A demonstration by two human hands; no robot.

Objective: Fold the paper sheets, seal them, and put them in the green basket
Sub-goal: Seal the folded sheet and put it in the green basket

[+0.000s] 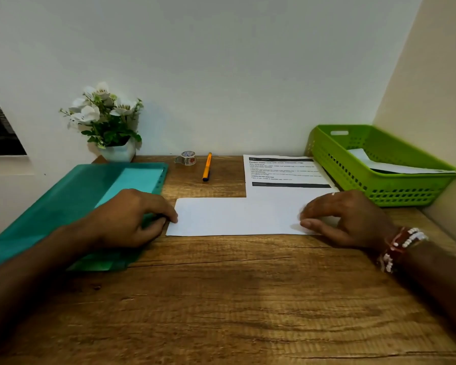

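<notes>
A folded white paper sheet (234, 217) lies flat across the middle of the wooden desk. My left hand (132, 217) pinches its left edge with curled fingers. My right hand (345, 217) presses its right end with thumb and fingertips, fingers bent over the paper. A printed sheet (282, 172) lies behind, partly under the folded one. The green basket (353, 164) stands at the back right with folded paper (395, 167) inside. A roll of clear tape (187, 158) sits near the wall.
A teal plastic folder (71, 204) lies under my left hand at the left. An orange pen (207, 167) lies beside the tape. A white pot of white flowers (108, 122) stands at the back left. Walls close the back and right.
</notes>
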